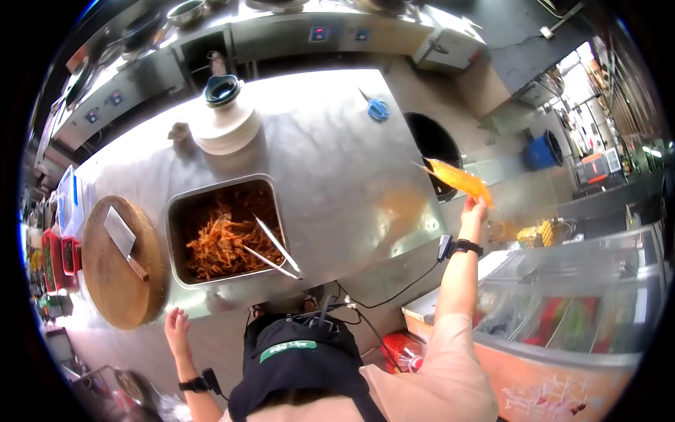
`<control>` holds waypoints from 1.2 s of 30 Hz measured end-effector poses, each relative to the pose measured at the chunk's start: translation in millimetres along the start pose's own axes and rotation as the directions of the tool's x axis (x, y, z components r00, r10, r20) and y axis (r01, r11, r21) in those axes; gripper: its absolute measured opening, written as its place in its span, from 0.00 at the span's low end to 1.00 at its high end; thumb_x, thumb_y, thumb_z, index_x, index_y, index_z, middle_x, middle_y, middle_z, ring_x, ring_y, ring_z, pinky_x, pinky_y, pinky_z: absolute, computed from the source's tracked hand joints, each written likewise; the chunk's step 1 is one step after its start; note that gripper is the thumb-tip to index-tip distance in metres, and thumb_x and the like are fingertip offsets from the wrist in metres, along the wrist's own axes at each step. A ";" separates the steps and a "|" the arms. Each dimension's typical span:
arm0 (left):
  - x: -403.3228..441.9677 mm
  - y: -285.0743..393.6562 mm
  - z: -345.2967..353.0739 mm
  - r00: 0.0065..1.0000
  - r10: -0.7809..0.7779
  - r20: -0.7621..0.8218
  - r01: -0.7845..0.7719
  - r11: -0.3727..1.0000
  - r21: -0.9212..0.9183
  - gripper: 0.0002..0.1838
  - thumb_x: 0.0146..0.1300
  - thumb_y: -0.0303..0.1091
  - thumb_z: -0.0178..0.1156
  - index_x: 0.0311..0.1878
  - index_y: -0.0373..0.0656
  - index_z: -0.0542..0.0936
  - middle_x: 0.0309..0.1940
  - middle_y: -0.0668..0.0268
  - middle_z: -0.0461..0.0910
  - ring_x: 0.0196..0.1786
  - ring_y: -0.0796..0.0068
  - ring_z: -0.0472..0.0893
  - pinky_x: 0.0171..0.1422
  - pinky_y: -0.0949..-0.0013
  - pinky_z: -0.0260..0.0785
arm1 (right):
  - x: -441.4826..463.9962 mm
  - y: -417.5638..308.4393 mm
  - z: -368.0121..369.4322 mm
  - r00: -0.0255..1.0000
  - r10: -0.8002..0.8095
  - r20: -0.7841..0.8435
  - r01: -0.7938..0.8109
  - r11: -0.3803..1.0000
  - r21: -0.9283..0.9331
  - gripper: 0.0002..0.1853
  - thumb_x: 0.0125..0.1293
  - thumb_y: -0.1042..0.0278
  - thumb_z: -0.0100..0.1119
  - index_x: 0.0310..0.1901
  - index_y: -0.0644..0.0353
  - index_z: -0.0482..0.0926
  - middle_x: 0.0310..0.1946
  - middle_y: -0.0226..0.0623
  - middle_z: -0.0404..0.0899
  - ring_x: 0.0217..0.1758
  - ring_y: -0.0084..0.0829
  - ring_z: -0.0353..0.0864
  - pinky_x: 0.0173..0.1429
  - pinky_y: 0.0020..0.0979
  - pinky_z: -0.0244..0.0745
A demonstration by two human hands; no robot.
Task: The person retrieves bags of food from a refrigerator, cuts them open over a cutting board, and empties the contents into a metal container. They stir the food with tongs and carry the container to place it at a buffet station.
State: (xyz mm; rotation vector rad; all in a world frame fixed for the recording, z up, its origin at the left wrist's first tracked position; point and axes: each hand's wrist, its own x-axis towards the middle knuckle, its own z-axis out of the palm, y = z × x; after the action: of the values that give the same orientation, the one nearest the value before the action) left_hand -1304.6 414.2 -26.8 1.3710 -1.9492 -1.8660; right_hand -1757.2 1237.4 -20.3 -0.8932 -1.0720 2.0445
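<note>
My right hand (pixel 476 209) is stretched out past the right edge of the steel table, closed on a glossy orange-yellow plastic packet (pixel 460 181). The packet hangs over the side of a round black bin (pixel 427 133) on the floor. At the lower left, my left hand (pixel 178 329) is off the table's near edge, holding nothing, its fingers loosely apart. It is nearest to a round wooden chopping board (pixel 144 281), which has a cleaver (pixel 121 232) on it. A deep steel tray (pixel 171 246) holds reddish-brown shredded food (pixel 218 246), with metal tongs (pixel 276 243) resting in it.
On the steel table (pixel 323 141) are stacked white plates (pixel 225 130) with dark bowls (pixel 222 90) on top, and blue-handled scissors (pixel 377 109). Stoves line the far wall. A glass-topped freezer (pixel 562 316) stands at the right, and a red-filled bottle (pixel 404 352) is on the floor.
</note>
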 end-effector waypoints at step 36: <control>119.8 0.2 -46.2 0.898 0.352 0.262 -0.413 0.881 0.232 0.26 0.67 0.29 0.63 0.67 0.43 0.70 0.45 0.62 0.79 0.39 0.71 0.82 0.45 0.67 0.77 | -528.5 46.6 92.0 0.193 0.805 0.561 0.974 -0.086 -0.212 0.34 0.65 0.55 0.65 0.67 0.65 0.68 0.48 0.58 0.81 0.51 0.51 0.83 0.55 0.45 0.77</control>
State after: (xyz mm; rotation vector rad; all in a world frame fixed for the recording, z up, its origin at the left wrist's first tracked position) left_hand -1345.6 301.8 -73.6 0.7658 -2.4539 -1.6459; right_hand -1549.0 760.7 119.3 0.8311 -3.6203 0.3176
